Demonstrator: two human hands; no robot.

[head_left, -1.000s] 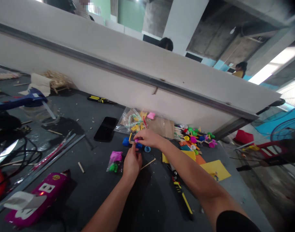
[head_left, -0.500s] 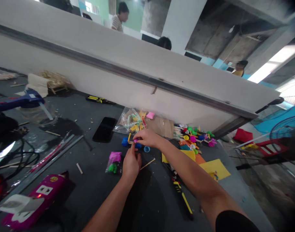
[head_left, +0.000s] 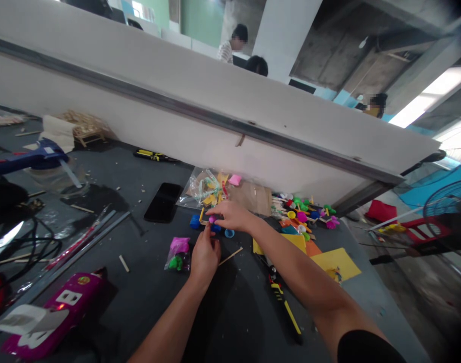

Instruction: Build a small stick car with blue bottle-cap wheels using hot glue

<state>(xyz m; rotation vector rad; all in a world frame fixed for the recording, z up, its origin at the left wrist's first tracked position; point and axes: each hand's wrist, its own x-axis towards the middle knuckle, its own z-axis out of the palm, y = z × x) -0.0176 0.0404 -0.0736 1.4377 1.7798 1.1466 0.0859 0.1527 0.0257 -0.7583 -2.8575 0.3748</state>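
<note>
My left hand (head_left: pixel 205 255) is closed, its fingertips just below a small purple ball (head_left: pixel 212 220). What it grips, if anything, is too small to make out. Over the ball reaches my right hand (head_left: pixel 232 216), with thumb and forefinger spread apart around it. A small wooden frame-like piece (head_left: pixel 202 217) stands beside the fingertips. Blue round caps (head_left: pixel 194 221) lie close to the left of it, and a light blue cup (head_left: pixel 229 233) sits to the right. Below my right hand a thin wooden stick (head_left: pixel 231 256) rests on the dark table (head_left: pixel 238 312).
A black phone (head_left: pixel 163 202), a clear bag (head_left: pixel 194 189) and a bag of pink and green clay (head_left: pixel 178 253) lie nearby. Right are colourful clay pieces (head_left: pixel 302 214), yellow paper (head_left: pixel 338 264) and a black-yellow tool (head_left: pixel 285 307). Left are a glue gun (head_left: pixel 37 157) and purple power strip (head_left: pixel 60 317).
My right thumb and forefinger have parted from the purple ball, which shows more fully now. My left hand has hardly moved. A person behind the partition has shifted to the right.
</note>
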